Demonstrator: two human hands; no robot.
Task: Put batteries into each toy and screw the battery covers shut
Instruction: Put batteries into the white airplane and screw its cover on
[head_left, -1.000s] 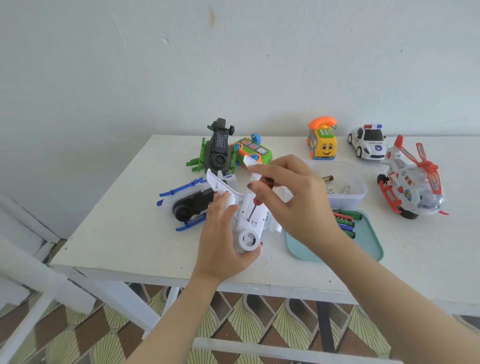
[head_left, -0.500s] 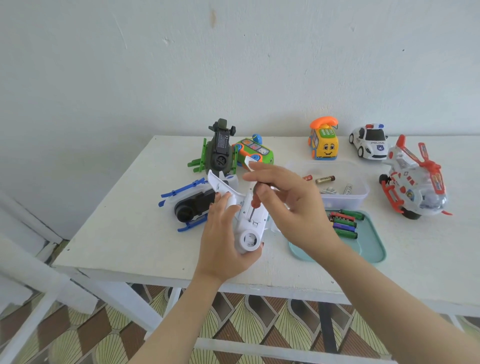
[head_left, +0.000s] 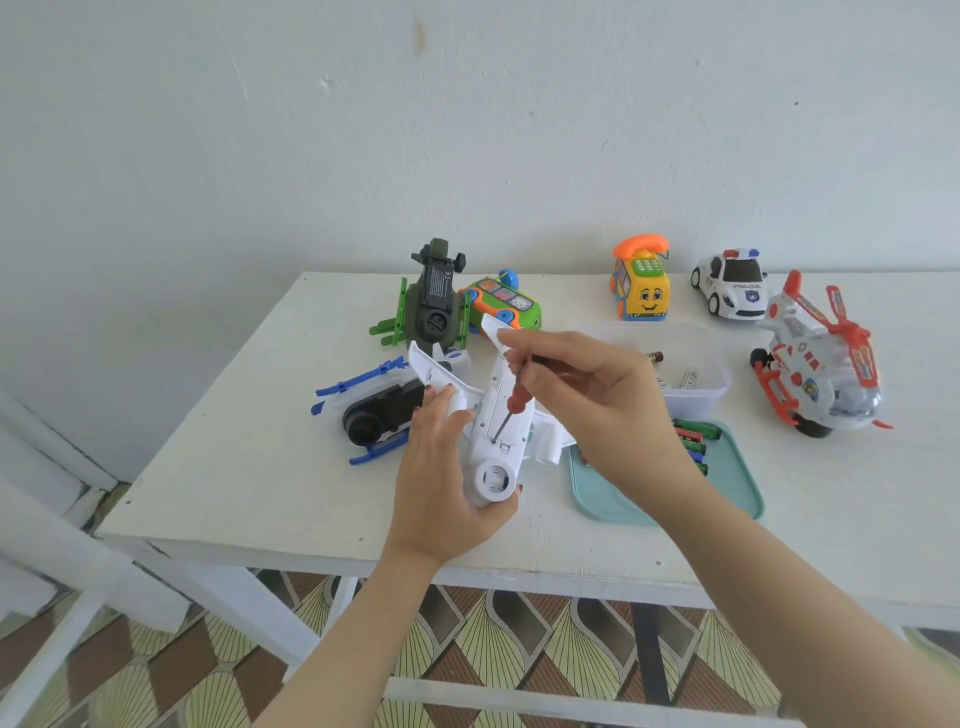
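The slim red-handled screwdriver (head_left: 516, 402) is pinched between the curled fingers (head_left: 540, 358) of the right hand (head_left: 602, 400), its tip set against the upturned underside of the white plastic toy aeroplane (head_left: 488, 475). The aeroplane is gripped by the left hand (head_left: 441, 478), fingers wrapped round its nose, near the front edge of the white table (head_left: 249, 467).

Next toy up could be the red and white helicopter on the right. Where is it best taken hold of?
Likely the helicopter by its white body, pinched across the sides from above, toward the tail behind the orange rotor. The rotor blades and the red skid are thin and stick out, so they make poor holds.
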